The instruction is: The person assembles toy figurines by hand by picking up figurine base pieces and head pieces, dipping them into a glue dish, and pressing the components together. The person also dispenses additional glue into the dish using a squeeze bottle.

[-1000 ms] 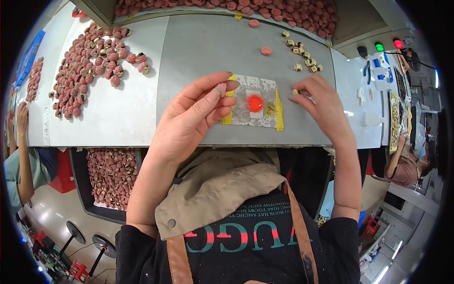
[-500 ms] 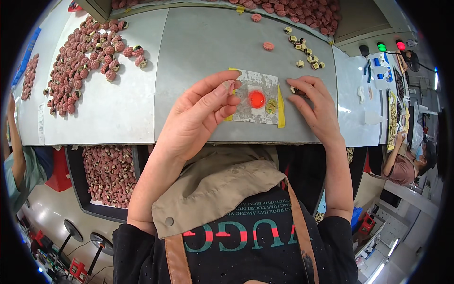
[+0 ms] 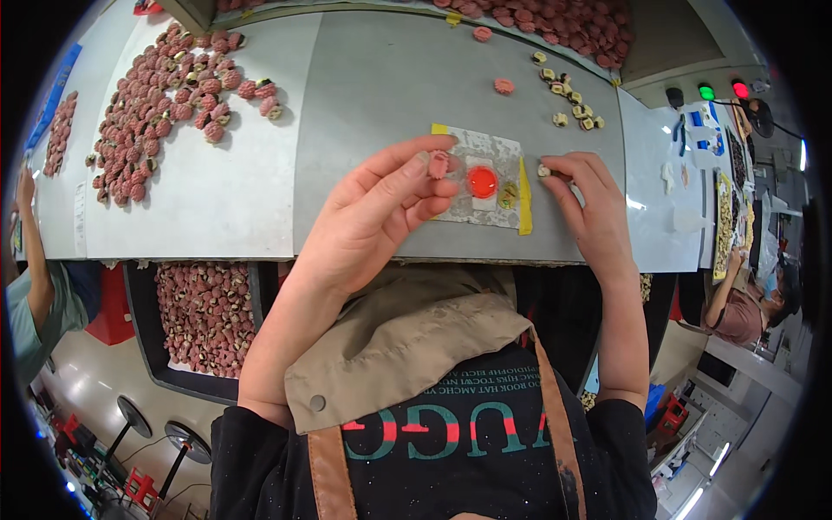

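Note:
My left hand (image 3: 377, 204) pinches a small pink ridged shell-like piece (image 3: 438, 165) between thumb and forefinger, above the left side of a worn white and grey pad (image 3: 472, 141). A round bright red dish or disc (image 3: 482, 182) sits on the pad, just right of the left fingertips. Beside it lies a small greenish-yellow oval (image 3: 509, 194). My right hand (image 3: 594, 204) is off the pad's right edge, its thumb and fingers closed on a small cream-and-black block (image 3: 544, 171). The fingers partly cover that block.
Pink pieces with cream-and-black parts (image 3: 143, 113) are heaped at the left. Several cream-and-black blocks (image 3: 572, 100) and a loose pink piece (image 3: 503, 86) lie farther back. Pink pieces fill a bin (image 3: 563, 22) behind and a dark crate (image 3: 204, 312) below. A co-worker (image 3: 745, 299) is at the right.
The whole view has shifted slightly. In my left hand the pink piece has turned and shows more of its face. The block in my right fingers now shows its pale side.

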Demonstrator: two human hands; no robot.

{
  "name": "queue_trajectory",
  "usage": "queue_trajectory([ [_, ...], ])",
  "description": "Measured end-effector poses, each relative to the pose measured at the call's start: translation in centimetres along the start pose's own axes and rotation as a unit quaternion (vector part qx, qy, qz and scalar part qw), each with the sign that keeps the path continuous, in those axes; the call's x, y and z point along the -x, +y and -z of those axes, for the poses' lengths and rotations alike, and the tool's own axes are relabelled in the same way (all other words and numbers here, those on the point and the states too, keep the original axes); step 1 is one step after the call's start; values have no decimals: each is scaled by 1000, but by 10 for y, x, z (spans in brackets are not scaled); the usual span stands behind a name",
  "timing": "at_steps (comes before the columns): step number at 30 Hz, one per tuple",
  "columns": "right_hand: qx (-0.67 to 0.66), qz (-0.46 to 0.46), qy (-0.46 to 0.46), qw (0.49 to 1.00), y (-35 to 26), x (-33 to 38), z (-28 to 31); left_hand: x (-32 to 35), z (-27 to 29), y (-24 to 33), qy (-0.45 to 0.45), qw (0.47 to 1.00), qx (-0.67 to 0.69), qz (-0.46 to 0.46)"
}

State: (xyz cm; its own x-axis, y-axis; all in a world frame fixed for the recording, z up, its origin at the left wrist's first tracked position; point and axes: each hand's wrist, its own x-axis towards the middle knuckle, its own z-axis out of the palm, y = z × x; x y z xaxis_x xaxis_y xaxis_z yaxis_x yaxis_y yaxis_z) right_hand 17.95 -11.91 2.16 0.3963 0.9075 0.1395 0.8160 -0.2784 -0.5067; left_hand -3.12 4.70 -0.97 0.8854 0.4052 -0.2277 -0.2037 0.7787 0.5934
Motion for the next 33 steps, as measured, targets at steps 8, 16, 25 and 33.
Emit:
queue_trajectory([
  [8, -63, -25, -39, 997, -37, -11, 3, 1, 2, 0, -21, 1000, 22, 8],
  [16, 2, 117, -40, 992, -44, -21, -21, -1, -1, -2, 2, 1000, 1, -2],
  [25, -93, 49, -54, 993, -40, -19, -25, 1, -7, -1, 41, 999, -33, 6],
  [33, -381, -19, 32, 924, -60, -9, -42, 2, -20, 1, 46, 996, -78, 25],
])
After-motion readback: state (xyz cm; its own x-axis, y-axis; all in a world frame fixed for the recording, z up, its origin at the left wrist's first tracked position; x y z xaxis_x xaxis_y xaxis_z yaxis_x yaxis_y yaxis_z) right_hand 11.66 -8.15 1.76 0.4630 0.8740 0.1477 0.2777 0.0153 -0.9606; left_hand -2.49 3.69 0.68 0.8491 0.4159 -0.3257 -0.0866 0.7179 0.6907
